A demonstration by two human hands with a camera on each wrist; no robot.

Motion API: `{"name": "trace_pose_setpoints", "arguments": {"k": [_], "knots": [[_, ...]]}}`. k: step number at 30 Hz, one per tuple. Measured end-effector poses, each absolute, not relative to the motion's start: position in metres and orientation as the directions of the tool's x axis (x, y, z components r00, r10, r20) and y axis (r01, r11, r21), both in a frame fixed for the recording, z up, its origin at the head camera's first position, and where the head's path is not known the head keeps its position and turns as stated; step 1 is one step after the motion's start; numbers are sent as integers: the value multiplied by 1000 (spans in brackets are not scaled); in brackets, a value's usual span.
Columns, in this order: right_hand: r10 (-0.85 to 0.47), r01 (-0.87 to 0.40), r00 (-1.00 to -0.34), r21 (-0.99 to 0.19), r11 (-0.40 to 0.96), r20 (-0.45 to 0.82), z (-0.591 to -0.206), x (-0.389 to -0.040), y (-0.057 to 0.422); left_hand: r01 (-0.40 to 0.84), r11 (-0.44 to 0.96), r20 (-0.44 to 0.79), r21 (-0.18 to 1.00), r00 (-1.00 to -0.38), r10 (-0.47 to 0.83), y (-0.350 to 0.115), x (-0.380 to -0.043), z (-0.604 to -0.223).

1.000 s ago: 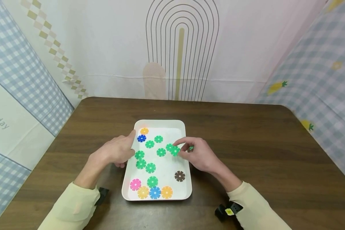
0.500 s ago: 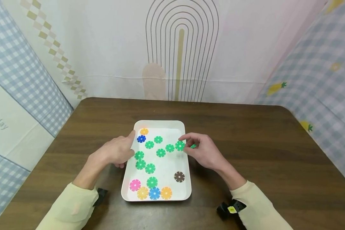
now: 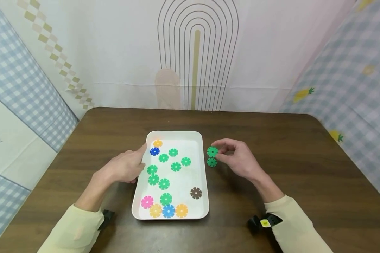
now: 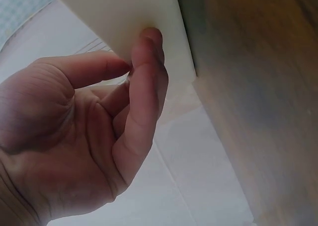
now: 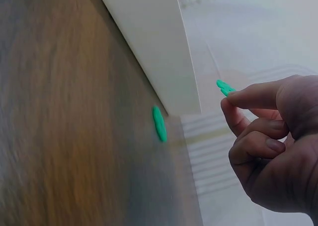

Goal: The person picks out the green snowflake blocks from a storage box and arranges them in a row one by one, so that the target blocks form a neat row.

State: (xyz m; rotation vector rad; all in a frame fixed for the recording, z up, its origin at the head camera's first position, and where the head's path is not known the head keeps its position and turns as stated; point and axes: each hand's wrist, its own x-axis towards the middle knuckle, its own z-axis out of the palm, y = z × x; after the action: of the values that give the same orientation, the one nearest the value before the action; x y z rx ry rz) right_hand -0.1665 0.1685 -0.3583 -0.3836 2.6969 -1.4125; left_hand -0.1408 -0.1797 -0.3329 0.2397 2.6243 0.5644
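My right hand point(image 3: 240, 157) pinches a green notched plastic disc point(image 3: 212, 151) between thumb and forefinger, just outside the tray's right side. In the right wrist view this disc point(image 5: 226, 87) shows edge-on above the table. Another green disc point(image 3: 211, 162) lies on the wood beside the tray. The white tray point(image 3: 194, 137) has rounded corners and low walls. At its left rim, my left hand point(image 3: 126, 167) holds the wall, with a fingertip on the outer side in the left wrist view. Several green discs point(image 3: 175, 167) are spread inside the tray.
Also in the tray are a dark blue disc point(image 3: 154, 151), a pink disc point(image 3: 147, 202), a light blue disc point(image 3: 169, 211), a brown disc point(image 3: 196, 193) and a few orange-yellow ones. The dark wood table point(image 3: 272, 140) meets a hanging cloth point(image 3: 120, 52) at the back.
My right hand has carried its green disc rightward out of the tray. The disc on the table, partly hidden behind that hand before, now shows fully. The left hand keeps its place.
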Motion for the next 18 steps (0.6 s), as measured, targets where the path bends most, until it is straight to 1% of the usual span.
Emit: {"name": "trace_pose_setpoints", "arguments": {"k": [5, 18], "knots": [[-255, -186, -966, -812, 553, 47, -361, -173, 183, 73, 899, -380, 431, -889, 254, -181, -140, -334], [-305, -148, -951, -777, 612, -60, -369, -184, 202, 49, 896, -402, 441, -882, 245, -180, -139, -333]]}}
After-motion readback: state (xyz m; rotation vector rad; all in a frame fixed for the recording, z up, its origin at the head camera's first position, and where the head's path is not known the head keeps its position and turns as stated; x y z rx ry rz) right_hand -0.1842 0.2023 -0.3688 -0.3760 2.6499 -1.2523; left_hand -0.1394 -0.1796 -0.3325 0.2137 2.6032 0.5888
